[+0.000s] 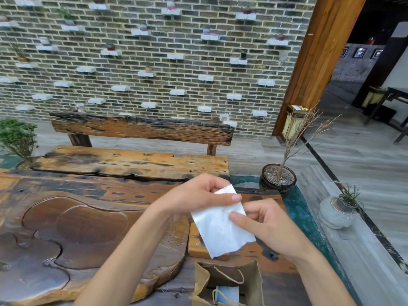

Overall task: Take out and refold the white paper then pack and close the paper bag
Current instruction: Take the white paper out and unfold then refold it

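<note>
A folded strip of white paper [220, 226] is held in the air above the dark wooden table [88, 217]. My left hand [198, 195] pinches its top end between thumb and fingers. My right hand [265, 226] grips its right edge, thumb on the front face. Below them, at the table's near edge, a brown paper bag [254, 281] stands open with its cord handles hanging loose. A light blue and white item [228, 293] sits inside the bag.
A wooden bench [141, 133] stands behind the table before a brick wall. A dark pot with a bare twig plant [278, 180] and a grey stone pot [337, 212] stand to the right. A green shrub [16, 138] is at the far left.
</note>
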A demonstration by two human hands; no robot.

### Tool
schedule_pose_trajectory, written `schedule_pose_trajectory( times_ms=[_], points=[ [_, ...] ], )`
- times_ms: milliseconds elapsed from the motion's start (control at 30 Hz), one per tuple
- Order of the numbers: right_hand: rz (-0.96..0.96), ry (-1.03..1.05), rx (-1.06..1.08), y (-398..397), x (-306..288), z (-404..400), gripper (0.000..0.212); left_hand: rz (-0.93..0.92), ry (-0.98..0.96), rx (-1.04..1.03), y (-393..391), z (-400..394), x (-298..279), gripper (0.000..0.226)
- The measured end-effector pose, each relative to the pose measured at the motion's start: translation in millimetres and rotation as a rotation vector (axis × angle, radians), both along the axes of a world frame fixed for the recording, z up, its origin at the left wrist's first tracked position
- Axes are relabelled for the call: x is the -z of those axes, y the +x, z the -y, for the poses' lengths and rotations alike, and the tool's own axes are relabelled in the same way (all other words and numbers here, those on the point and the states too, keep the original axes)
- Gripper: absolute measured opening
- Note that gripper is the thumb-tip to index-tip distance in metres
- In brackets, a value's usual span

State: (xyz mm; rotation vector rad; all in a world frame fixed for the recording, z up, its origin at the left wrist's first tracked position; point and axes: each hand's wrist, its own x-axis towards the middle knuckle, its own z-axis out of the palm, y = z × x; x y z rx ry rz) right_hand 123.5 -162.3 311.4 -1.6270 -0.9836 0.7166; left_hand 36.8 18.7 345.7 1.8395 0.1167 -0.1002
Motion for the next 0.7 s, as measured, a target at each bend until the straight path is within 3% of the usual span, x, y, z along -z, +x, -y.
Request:
schedule_pose_trajectory(
  times_ms=[100,233,333,533,700],
  points=[
    [-0.092,0.099,0.073,-6.1,-2.8,-1.7,0.026,0.056,-0.075,-0.04,2.6,-4.2,0.4,0.03],
    [-0.162,0.281,0.248,-13.8,0.8,-3.2,0.021,0.173,-0.453,-0.231,-8.5,2.4,22.5,0.039],
    [-0.176,0.358,0.348,-19.8,2.5,-5.9,0.02,0.233,-0.581,-0.335,-15.1,24.8,35.8,0.04],
    [-0.216,0.339,0.409,-19.9,8.3,-2.9,0.019,0.284,-0.533,-0.497,-16.9,41.0,48.5,0.028],
    [-0.298,0.285,0.344,-9.6,1.3,-5.2,0.023,0.281,-0.484,-0.488,-17.5,37.8,44.7,0.025]
  ],
)
